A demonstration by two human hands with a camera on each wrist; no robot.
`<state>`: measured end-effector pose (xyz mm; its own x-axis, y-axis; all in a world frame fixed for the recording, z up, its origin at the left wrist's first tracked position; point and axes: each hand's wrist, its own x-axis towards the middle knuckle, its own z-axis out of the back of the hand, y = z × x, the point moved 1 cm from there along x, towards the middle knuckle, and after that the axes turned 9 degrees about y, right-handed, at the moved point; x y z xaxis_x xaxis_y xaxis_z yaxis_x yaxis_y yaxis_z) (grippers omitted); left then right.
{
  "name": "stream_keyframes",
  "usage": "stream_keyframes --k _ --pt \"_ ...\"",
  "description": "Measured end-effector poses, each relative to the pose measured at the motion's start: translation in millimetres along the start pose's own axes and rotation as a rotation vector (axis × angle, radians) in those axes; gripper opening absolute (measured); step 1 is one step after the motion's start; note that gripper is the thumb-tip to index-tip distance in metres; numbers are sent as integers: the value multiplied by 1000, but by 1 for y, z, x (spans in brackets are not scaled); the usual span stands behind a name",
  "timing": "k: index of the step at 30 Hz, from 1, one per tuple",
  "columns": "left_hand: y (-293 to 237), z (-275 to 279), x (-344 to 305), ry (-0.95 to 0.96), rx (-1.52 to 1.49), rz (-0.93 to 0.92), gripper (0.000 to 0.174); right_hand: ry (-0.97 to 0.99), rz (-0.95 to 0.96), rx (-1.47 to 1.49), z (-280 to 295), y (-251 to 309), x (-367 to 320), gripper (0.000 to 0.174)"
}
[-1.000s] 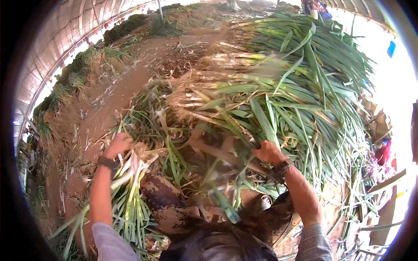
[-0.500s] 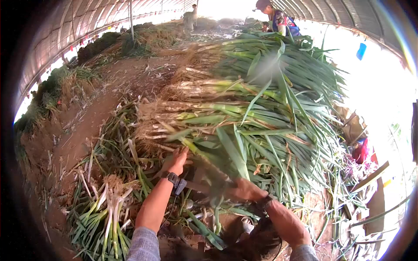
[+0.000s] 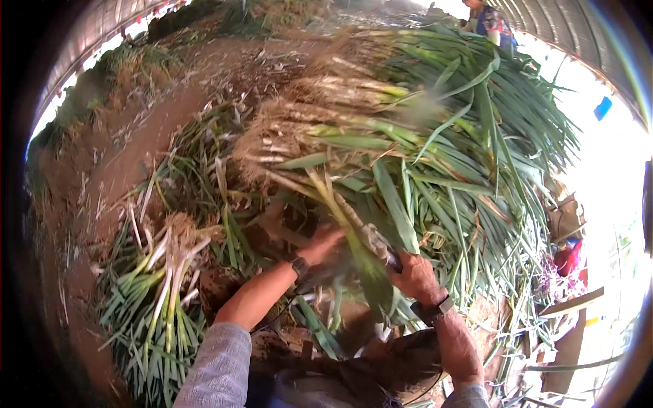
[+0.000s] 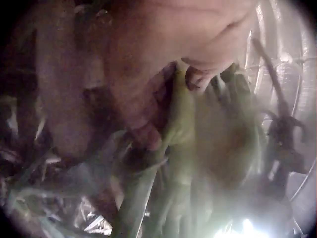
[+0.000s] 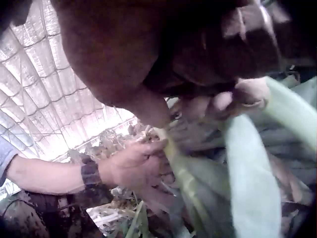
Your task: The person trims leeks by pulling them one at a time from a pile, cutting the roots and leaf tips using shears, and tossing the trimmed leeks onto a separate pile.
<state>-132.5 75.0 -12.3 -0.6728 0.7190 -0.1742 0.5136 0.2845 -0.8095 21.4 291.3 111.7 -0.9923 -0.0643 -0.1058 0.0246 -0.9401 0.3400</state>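
Long leeks with pale, rooty ends and broad green leaves lie about both hands. My left hand [image 3: 322,246], blurred in the head view, pinches a leek [image 4: 182,119] between thumb and fingers; the left wrist view shows its yellow-green stem passing between them. To the right, my right hand [image 3: 416,277] has its fingers curled round a brownish leek stalk [image 3: 367,234], whose dark end sits at the fingers. In the right wrist view the left hand [image 5: 136,166] is close below the right hand [image 5: 198,104], at the same yellow-green leek.
A large pile of leeks [image 3: 476,149] spreads ahead and to the right, roots facing left. A smaller leek bunch [image 3: 166,285] lies at left with its roots up. Loose trimmings [image 3: 197,149] cover the soil beside them. Another person [image 3: 491,26] is at the far end of the pile.
The left hand has come from beside the small bunch at left, across to the leek by the right hand. That leek now stands more upright. The head view has shifted too.
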Motion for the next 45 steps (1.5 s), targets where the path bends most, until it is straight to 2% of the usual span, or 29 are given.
stream_keyframes --k 1,2,3,4,6,7,12,14,15,17,18,20,21,23,27,29,30,32,36,38,39,40,42,44,45 --pt "28 18 3 -28 63 -16 35 14 -40 51 2 0 -3 42" --pt "49 26 3 -53 125 -29 37 132 -112 -61 -2 -10 -3 43" --pt "39 10 -12 -155 119 24 44 177 -100 -66 2 -13 -7 41" --pt "37 11 -15 -159 106 29 44 220 -87 -70 4 -14 -11 40" --pt "34 20 -24 -105 123 50 51 240 -50 -84 -5 -20 -20 37" --pt "33 22 -27 -60 57 -19 55 242 -11 -91 -10 -21 -21 34" --pt "32 27 -32 -74 -56 15 39 295 -137 18 -18 -13 -16 34" --pt "30 26 -30 -68 -105 30 32 243 0 -88 -37 -26 -9 33" --pt "34 32 -26 -68 -103 28 32 239 2 -88 -36 -23 -7 33" --pt "49 51 -18 -344 239 -40 29 265 -19 -12 -37 -9 1 36" --pt "48 53 -18 -344 238 -39 29 266 -19 -11 -38 -3 4 36" --pt "42 57 -14 -397 472 -75 32 109 -1 14 -38 8 12 39" --pt "33 53 -14 -395 471 -76 32 109 -2 12 -35 14 16 39" --pt "9 42 -24 -582 1021 -162 36 235 -37 59 -29 30 25 42" --pt "7 44 -27 -624 1048 -186 37 191 -64 134 -22 49 43 46" --pt "8 42 -28 -597 820 -280 34 239 -114 55 -24 51 53 47" --pt "13 50 -25 -603 819 -280 34 242 -108 54 -30 47 58 47" --pt "27 70 -16 -602 599 -290 33 113 19 128 -42 39 64 40" --pt "-6 60 -11 -529 359 -380 36 174 -22 115 -41 37 66 40" --pt "-23 68 -4 -735 495 -230 37 170 31 119 -47 35 63 38" --pt "-25 74 3 -841 382 -252 49 168 28 116 -47 34 61 38" --pt "-40 74 3 -834 378 -254 49 131 43 130 -44 33 59 38" --pt "-68 77 -7 -644 61 -236 60 94 59 136 -37 31 54 38" --pt "-83 76 -13 -557 101 -316 66 187 20 116 -27 33 49 46" --pt "-87 80 -14 -545 432 -293 68 181 22 119 -24 35 46 46"
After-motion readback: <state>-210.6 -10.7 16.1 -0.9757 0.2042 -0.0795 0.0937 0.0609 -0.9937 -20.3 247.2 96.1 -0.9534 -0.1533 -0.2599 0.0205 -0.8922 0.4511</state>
